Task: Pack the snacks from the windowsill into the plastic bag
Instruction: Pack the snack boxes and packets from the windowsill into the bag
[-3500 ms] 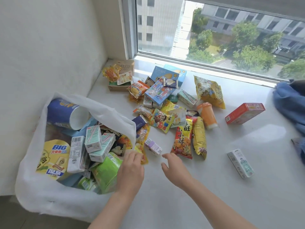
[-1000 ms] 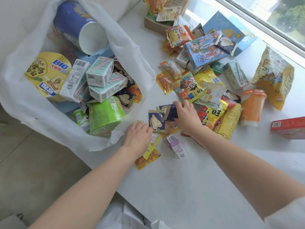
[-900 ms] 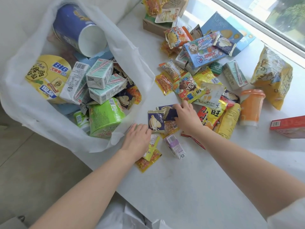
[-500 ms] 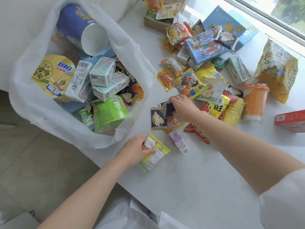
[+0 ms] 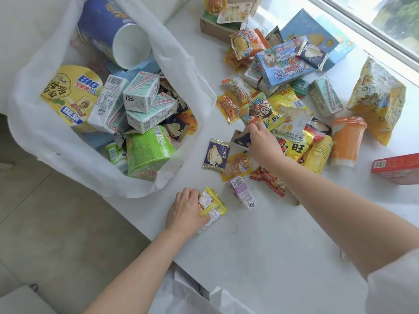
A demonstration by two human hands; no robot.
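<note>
The white plastic bag (image 5: 68, 155) lies open at the left edge of the windowsill (image 5: 260, 245), filled with drink cartons, a green cup, a blue tube and a yellow noodle bowl. My left hand (image 5: 186, 211) grips a yellow-green snack packet (image 5: 213, 208) near the front edge, just below the bag's mouth. My right hand (image 5: 263, 143) pinches a dark blue packet (image 5: 241, 138) in the snack pile. Another dark blue packet (image 5: 216, 155), an orange one (image 5: 238, 166) and a small purple carton (image 5: 241, 193) lie between my hands.
Loose snacks cover the sill toward the window: a blue box (image 5: 283, 62), an orange cup (image 5: 347, 141), a big yellow bag (image 5: 378, 98), a red box (image 5: 396, 167) at the right edge. The floor (image 5: 56, 234) lies below left.
My left hand picked up the yellow-green packet and drew it back toward the front edge. My right hand closed on the dark blue packet and lifted its edge.
</note>
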